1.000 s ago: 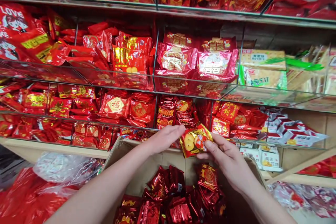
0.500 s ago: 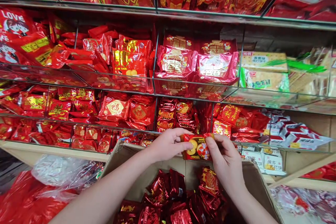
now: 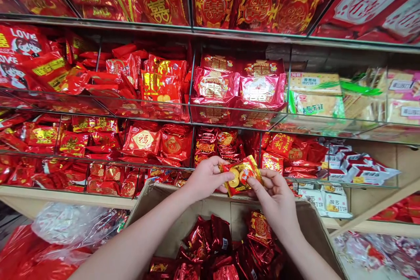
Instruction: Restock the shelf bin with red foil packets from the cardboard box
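Over the far edge of the open brown cardboard box [image 3: 238, 218], the left hand [image 3: 205, 180] and right hand [image 3: 277, 197] pinch opposite sides of a small red-and-gold glossy packet [image 3: 242, 176]. It seems light, slippery, perhaps fragile inside; the sealed ends are the safer hold.

The carton [image 3: 154, 199] looks like matt brown cardboard; the packets [image 3: 223, 238] inside the carton are glossy, crinkled foil-like plastic; the shelf edge [image 3: 114, 200] behind the carton resembles smooth pale wood.
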A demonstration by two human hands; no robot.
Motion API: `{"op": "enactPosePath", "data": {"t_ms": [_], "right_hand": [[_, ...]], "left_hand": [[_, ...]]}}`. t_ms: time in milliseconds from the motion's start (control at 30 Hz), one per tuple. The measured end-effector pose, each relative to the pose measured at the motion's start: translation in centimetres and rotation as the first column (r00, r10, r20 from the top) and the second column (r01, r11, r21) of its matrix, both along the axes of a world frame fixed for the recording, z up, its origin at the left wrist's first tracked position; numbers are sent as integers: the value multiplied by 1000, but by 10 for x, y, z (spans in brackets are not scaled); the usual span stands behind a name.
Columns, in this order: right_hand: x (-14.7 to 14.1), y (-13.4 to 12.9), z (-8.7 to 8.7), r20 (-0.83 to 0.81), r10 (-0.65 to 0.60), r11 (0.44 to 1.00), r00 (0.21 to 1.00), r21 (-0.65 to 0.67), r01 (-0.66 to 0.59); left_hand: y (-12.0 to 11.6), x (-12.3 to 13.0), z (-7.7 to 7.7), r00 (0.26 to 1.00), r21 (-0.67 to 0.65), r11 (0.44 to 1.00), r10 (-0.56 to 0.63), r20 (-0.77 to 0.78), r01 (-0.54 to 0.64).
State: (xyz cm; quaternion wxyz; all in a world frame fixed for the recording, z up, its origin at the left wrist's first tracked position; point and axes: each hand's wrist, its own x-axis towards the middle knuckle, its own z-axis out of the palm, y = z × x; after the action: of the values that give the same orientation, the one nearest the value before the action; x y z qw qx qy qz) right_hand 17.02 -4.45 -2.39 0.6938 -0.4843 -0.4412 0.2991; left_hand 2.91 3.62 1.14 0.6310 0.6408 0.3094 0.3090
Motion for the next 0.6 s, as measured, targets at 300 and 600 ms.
{"op": "enactPosePath", "data": {"t_ms": [300, 600], "right_hand": [[31, -13, 25, 239, -500, 855, 832, 290, 430], [53, 24, 55, 901, -254, 938, 352, 140, 317]], "left_hand": [[8, -1, 3, 993, 547, 837, 70, -100, -4], [50, 64, 10, 650, 649, 443, 176, -740, 619]]}}
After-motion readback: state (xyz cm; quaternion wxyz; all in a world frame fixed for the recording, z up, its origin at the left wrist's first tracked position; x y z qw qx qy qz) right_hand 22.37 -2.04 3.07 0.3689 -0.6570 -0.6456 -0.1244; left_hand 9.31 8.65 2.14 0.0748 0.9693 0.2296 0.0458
